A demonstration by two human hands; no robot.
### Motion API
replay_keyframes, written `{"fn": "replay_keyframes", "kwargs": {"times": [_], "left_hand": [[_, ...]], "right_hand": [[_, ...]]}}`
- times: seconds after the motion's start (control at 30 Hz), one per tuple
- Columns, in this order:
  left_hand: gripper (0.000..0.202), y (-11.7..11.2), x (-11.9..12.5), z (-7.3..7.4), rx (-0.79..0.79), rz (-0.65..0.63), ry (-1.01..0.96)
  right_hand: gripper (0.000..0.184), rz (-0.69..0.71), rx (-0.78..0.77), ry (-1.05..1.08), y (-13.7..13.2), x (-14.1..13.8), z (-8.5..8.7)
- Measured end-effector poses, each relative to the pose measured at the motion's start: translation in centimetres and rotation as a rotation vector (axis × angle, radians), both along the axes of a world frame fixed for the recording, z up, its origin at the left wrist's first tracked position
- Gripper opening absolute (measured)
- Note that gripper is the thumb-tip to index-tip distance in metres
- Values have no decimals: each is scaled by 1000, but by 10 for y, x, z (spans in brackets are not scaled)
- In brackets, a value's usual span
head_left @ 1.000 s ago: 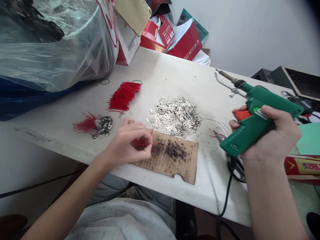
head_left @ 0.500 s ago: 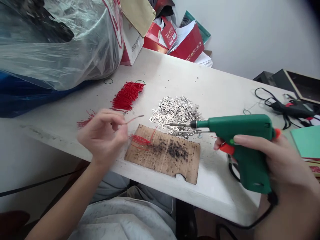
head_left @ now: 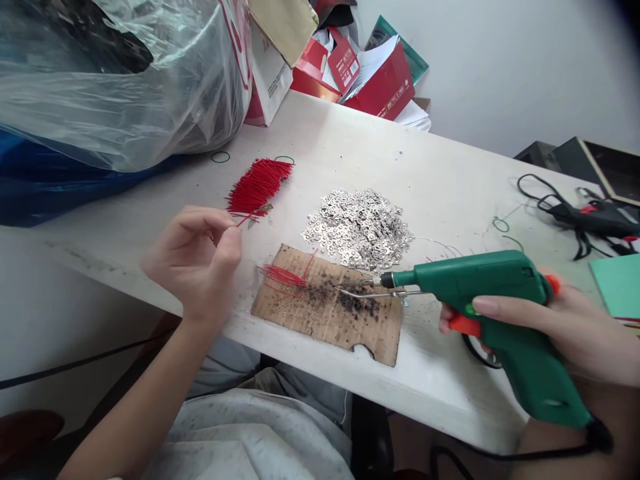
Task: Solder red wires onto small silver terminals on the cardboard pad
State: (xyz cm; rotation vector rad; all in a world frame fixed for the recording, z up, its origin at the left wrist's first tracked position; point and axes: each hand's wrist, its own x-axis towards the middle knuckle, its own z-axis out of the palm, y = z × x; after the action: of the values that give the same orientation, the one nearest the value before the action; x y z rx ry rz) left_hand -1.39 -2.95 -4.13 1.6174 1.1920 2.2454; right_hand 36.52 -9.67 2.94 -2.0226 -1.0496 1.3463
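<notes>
My left hand (head_left: 197, 257) pinches a short red wire (head_left: 250, 216) with a small metal piece at its tip, held above the table's near left. My right hand (head_left: 555, 327) grips a green pistol-shaped soldering gun (head_left: 493, 307) with an orange trigger; its tip points left over a scorched cardboard pad (head_left: 333, 308). A few red wires (head_left: 283, 275) lie on the pad's left end. A bundle of red wires (head_left: 259, 185) and a heap of small silver metal tabs (head_left: 360, 228) lie behind the pad.
A large clear plastic bag (head_left: 115, 80) over blue sheeting fills the left of the white table (head_left: 400, 167). Red boxes and papers (head_left: 370, 73) are stacked at the back. Another tool with a black cord (head_left: 585, 217) and a green box (head_left: 620, 283) lie at the right.
My left hand lifted a red wire off the pad and drew it leftward. My right hand swung the soldering gun from upright down to level, its tip now over the cardboard.
</notes>
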Motion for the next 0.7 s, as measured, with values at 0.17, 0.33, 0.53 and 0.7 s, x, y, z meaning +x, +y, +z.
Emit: {"fn": "replay_keyframes", "kwargs": {"times": [0.17,0.33,0.53,0.7], "left_hand": [[17,0,2,0,4,5,25],[20,0,3,-1,5,-8,55],[19,-1,3,-2,-3,-15,84],[17,-2,4,-1,-16,-19,76]], "right_hand": [[47,-12,-107,31,3,-5,2],[48,-19,-111,26,4,-9,2],[43,-24,-138,38,6,-13,5],[30,-50,-109,93,5,-19,7]]}}
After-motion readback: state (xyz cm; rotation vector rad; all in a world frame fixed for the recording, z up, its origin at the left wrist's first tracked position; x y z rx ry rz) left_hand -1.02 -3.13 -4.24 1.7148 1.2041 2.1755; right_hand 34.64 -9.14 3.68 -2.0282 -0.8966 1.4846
